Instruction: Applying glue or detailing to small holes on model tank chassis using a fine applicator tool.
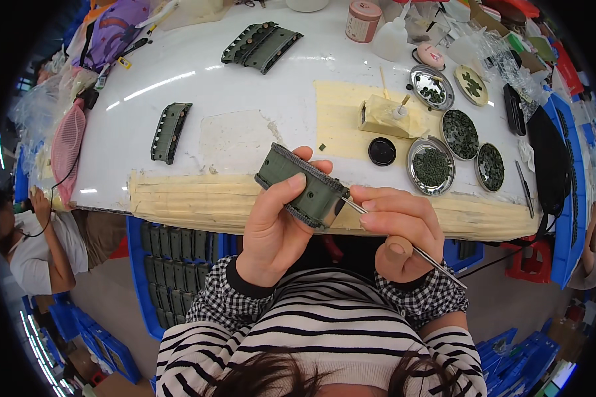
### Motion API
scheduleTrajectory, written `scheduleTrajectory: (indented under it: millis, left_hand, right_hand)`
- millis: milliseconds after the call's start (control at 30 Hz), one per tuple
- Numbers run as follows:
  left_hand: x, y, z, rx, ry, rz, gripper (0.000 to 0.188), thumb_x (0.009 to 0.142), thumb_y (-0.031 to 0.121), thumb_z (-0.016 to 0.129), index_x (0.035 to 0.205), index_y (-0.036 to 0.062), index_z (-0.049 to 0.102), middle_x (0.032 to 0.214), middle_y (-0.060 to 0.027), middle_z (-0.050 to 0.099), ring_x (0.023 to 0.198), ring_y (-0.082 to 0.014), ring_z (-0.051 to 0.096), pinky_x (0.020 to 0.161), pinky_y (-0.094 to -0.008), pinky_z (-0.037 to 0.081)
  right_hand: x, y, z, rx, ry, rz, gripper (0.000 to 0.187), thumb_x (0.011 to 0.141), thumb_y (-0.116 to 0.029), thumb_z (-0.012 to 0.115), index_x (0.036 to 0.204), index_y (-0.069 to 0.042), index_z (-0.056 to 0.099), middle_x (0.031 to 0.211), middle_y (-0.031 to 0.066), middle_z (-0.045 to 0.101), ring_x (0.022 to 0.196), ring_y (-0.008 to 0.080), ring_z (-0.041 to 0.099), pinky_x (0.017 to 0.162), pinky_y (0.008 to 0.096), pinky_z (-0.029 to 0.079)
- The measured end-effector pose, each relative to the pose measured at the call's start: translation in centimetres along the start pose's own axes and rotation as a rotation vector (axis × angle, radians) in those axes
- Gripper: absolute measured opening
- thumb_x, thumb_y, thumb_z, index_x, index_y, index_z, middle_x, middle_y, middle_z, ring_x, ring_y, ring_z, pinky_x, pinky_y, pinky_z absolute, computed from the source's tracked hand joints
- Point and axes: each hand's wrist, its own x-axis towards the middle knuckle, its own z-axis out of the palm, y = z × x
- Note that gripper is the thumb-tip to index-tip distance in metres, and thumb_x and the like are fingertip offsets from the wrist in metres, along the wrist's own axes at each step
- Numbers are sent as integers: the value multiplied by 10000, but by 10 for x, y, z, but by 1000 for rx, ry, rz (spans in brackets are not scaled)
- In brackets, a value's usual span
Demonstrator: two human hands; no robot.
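My left hand (271, 231) is wrapped round a dark green toy tank hull (295, 178), thumb on its flat face, with ribbed tread along its long edges. A round hole shows in that face. My right hand (404, 228) grips metal tweezers (437, 263), slanting down to the right. Their tips touch or nearly touch the hull's right end; whether they pinch a small part, I cannot tell. Beyond my hands, a similar hull (171, 132) lies at left, and more hulls (261, 47) sit together at the back.
Round dishes of small green parts (432, 165) stand at right, near a tape-covered block with a small bottle (398, 114) and a black round lid (382, 151). Another pair of tweezers (524, 188) lies farther right. A blue tray (136, 264) of hulls is below the table; another person (46, 245) sits at left.
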Motion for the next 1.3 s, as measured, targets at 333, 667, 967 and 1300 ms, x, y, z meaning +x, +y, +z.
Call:
scheduleTrajectory:
  millis: [333,667,967,1300]
  left_hand:
    - [1,-2,-1,0,-7,5,382,937,99,531,1309,59,455,1202,-133,585,1072,-225,620,887,-376,570]
    - [1,-1,-1,-1,-10,1,375,941,99,525,1307,58,455,1211,-140,582,1087,-231,617,894,-378,567]
    - [0,-3,0,-22,-13,23,373,941,93,529,1304,63,448,1210,-142,578,1081,-231,619,887,-372,572]
    - [-2,-2,3,4,-20,28,375,922,86,541,1290,72,473,1177,-120,604,1056,-200,625,905,-390,555]
  right_hand:
    - [-7,3,-4,29,-50,12,245,930,-103,591,1151,2,615,1172,184,591,1094,313,622,896,361,519]
    - [-2,2,-5,26,-72,-7,272,938,-145,607,1160,14,604,1141,180,588,1132,350,607,922,392,519]
    - [-8,4,6,-28,18,-45,279,975,-173,552,1141,47,594,1104,192,594,1082,373,631,892,408,550]
    - [-10,4,13,-43,93,-53,299,1002,-201,502,1099,65,600,1070,203,597,1063,381,640,887,412,562]
